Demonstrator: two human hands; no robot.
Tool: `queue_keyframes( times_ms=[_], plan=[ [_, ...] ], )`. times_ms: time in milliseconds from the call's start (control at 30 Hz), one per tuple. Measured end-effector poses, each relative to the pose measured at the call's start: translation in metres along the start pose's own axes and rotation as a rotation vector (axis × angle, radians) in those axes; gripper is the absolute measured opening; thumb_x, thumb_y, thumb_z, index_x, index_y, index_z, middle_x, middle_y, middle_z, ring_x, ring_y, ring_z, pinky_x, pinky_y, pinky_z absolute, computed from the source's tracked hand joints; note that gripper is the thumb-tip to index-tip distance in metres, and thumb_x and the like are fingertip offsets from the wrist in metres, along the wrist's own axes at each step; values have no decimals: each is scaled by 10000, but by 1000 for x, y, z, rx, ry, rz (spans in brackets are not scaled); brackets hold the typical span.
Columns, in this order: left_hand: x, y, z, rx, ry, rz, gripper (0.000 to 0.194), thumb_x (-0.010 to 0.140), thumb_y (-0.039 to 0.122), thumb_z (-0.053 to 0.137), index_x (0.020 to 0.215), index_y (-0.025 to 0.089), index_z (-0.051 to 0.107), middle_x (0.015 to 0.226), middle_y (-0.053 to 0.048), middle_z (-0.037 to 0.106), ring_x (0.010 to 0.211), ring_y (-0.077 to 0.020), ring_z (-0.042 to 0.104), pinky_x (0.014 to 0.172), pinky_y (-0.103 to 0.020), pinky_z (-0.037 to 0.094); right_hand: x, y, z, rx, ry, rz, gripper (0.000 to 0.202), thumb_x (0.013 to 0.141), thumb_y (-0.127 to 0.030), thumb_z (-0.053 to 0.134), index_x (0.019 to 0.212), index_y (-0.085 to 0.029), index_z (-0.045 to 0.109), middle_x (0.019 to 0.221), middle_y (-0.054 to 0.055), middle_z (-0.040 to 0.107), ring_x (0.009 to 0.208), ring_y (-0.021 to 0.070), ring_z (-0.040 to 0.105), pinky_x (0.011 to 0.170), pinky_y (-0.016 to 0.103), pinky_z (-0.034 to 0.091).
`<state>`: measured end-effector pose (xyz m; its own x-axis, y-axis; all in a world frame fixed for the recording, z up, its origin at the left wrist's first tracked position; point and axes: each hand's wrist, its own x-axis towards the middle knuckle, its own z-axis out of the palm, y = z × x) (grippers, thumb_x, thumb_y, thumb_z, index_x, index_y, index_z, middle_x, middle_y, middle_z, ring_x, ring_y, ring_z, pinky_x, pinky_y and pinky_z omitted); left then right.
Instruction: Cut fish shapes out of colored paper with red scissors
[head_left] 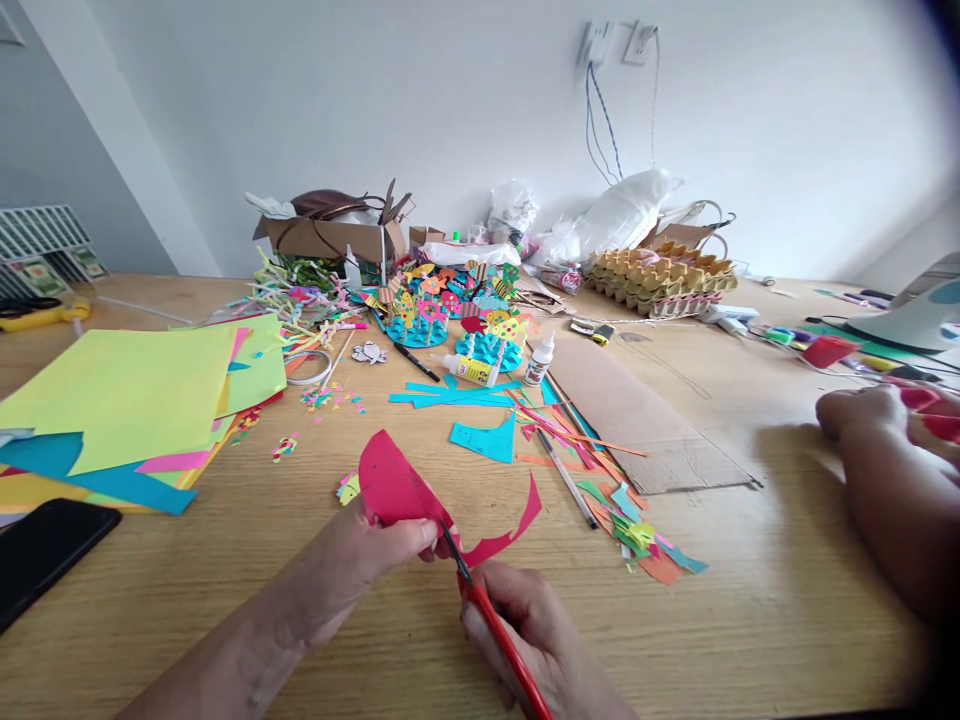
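Observation:
A piece of dark pink paper (396, 480) is pinched in my left hand (397, 545), thumb on top. My right hand (525, 630) is wrapped round the handles of red scissors (499, 635). Their dark blades meet the paper's edge just beside my left thumb. From the cut a curved pink strip (506, 535) curls out to the right, above my right hand. Partly hidden behind my left hand lies a small yellow and pink cut-out (348, 488).
Coloured sheets (127, 385) and a black phone (52, 550) lie at left. Ahead are glue bottles (538, 362), blue paper scraps (487, 438) and a pen (566, 480). Cardboard (645, 420) lies to the right. Another person's arm (885, 490) rests at far right.

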<state>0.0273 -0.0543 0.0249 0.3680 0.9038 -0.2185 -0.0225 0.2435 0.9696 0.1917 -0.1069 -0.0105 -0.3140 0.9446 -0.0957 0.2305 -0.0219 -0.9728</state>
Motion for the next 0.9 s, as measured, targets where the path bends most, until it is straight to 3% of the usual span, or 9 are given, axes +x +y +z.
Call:
queue_keyframes(
  times_ms=[367,633,900],
  plan=[
    [1,4,0,-17,-36,41,86,692,219,576,670,177,647,638,-2,639,655,-158,548,649,-266,432,1,4,2,-2,11,21,307,815,-295,467,563,-197,321,519,-63,285,473,77,261,442,215,219],
    [4,6,-4,-24,-99,28,59,696,214,586,684,174,629,661,16,648,675,-143,550,661,-255,443,3,-6,1,9,-7,11,354,817,-420,454,569,-196,337,531,-56,287,512,90,282,460,215,230],
    [5,8,-3,-13,-98,16,64,683,221,586,686,170,623,650,24,642,670,-137,544,664,-256,437,3,1,3,33,1,-18,412,813,-510,445,569,-203,321,533,-54,271,508,92,267,450,220,215]
  ],
)
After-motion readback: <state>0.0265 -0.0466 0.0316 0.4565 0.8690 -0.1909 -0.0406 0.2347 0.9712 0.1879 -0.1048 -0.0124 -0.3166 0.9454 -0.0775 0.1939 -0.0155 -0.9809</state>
